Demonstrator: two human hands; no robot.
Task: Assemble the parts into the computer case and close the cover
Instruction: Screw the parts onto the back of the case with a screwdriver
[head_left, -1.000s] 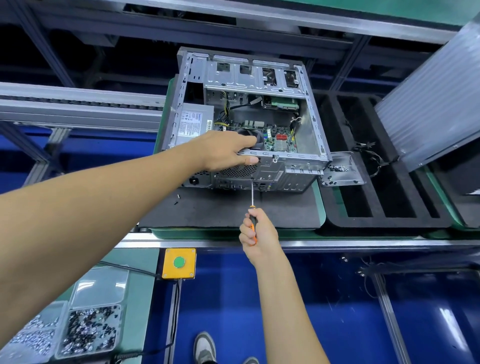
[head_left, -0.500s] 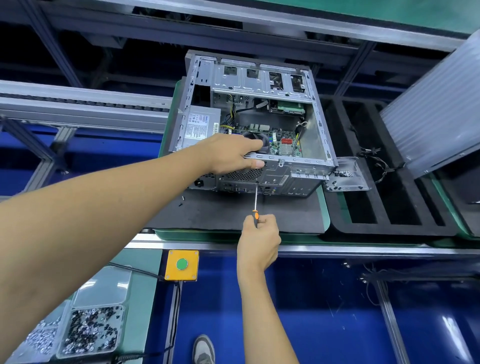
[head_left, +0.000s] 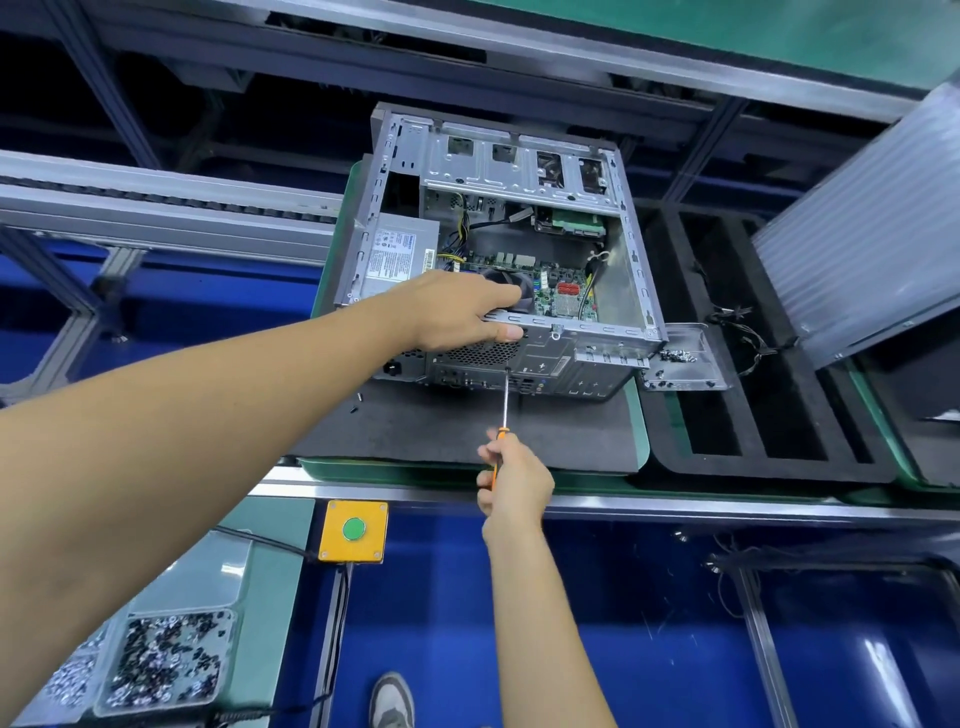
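**Head view: screwdriver lining up on the case's rear panel**

Head view is showing the computer case (head_left: 519, 249) lying on its side on a dark foam mat (head_left: 441, 431), its open side facing up and its perforated rear panel facing the person. No cover is sitting on it, so by my reading the closing step is still some way off.

Reaching in from the left, the left hand (head_left: 457, 312) is gripping the near top edge of the case, with its fingers curling over the rail into the opening and the thumb pressing on the rear panel just below. It is bracing the case rather than carrying it.

Nearer the person, the right hand (head_left: 514, 478) is clenching the orange handle of a screwdriver (head_left: 503, 402). The relation that matters is this: the tool's long axis is running away from the right hand, up and slightly right in the picture, toward the rear panel. The tip is meeting the panel just below the left thumb, beside the vent mesh. Whether it is seated in a screw head is too small to tell.

So the case is lying ahead of the right hand, along the shaft's own line, and the left hand is the one already on it. The next move, I judge, is calling for a straight push along that axis while turning, since a tilted shaft could slip off.

Smallest of all, two loose dark screws (head_left: 356, 404) are lying on the mat, left of the shaft.
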